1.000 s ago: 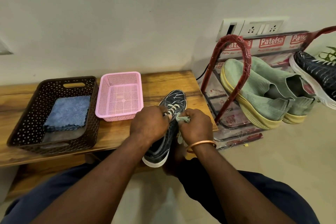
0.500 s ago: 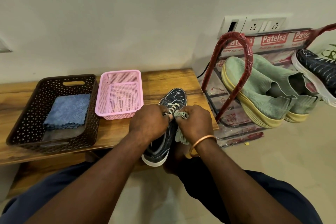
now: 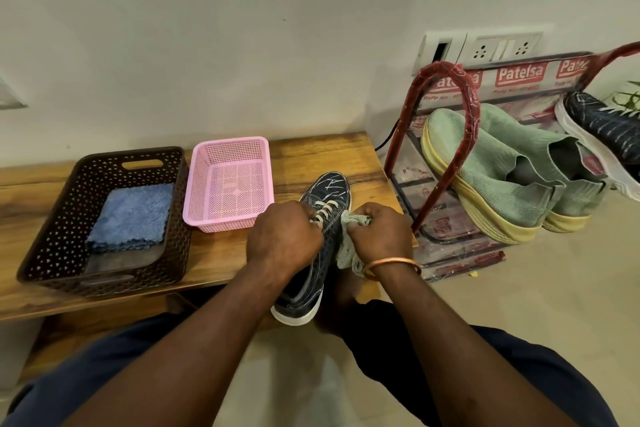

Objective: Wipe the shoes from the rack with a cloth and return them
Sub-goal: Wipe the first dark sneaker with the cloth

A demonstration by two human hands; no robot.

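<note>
Gripping the dark laced shoe (image 3: 328, 188) at its laces, the left hand (image 3: 284, 236) curls closed round the upper, the toe pointing away over the wooden bench (image 3: 221, 253). Just right of that grip, the right hand (image 3: 381, 236) clutches a pale green cloth (image 3: 348, 251) against the shoe's side. The shoe rack (image 3: 446, 87) stands further right, the pink basket (image 3: 228, 149) to the left.
</note>
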